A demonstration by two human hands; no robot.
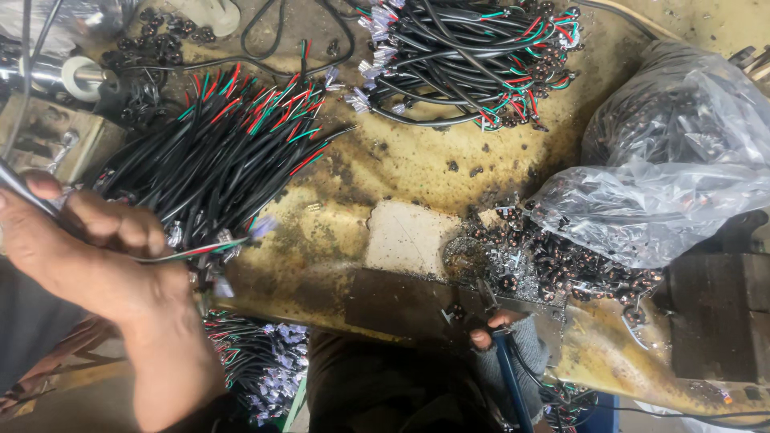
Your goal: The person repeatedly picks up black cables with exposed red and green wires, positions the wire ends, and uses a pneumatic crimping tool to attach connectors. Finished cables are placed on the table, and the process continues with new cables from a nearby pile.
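A person works at a grimy yellow workbench [417, 168]. The left hand [80, 248] pinches one thin cable [204, 248] between thumb and fingers, its red, green and white wires sticking out to the right of the grip so the ends stay free. Just above the grip lies a bundle of cables [216, 152]. The gloved right hand [501, 337] closes round a blue tool handle [509, 377]; just above it sits a heap of small parts [553, 261] spilling from a plastic bag [674, 160].

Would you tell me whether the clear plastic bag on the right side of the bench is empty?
No, the plastic bag holds many small dark parts, and more of them spill from its mouth onto the bench.
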